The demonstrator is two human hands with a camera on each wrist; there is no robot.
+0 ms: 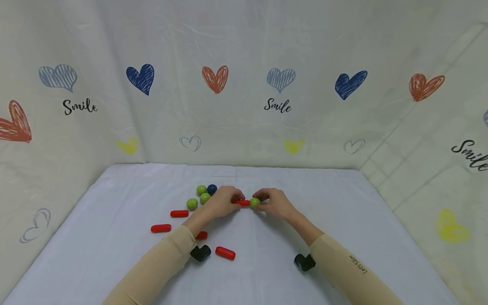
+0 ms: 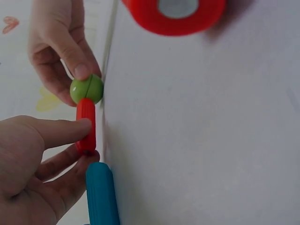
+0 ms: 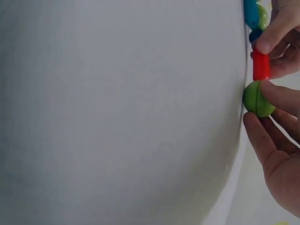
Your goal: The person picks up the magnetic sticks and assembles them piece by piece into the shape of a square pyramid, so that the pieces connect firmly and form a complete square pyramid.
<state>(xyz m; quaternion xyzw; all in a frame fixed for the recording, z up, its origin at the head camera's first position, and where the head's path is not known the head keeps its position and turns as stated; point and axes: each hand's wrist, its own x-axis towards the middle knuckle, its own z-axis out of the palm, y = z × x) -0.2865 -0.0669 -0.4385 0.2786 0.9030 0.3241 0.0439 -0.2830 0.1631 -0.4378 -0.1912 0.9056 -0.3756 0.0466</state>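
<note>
My left hand (image 1: 224, 201) pinches a short red rod (image 2: 86, 124) between thumb and fingers. My right hand (image 1: 276, 202) holds a green ball (image 3: 258, 99) by its sides, with the thumb and fingertips around it. A thin line runs across the ball's surface. The rod's end meets the ball, so the two stand in one line between my hands. Beyond the left fingers in the left wrist view is a teal rod (image 2: 102, 194). Part of the red rod is covered by the left thumb.
Left of my left hand lie green balls (image 1: 192, 203) and a dark blue ball (image 1: 212, 189). Loose red rods (image 1: 161, 228) are spread nearer on the white-covered table (image 1: 267, 279); my left forearm partly covers one. A heart-printed cloth (image 1: 244, 127) hangs behind.
</note>
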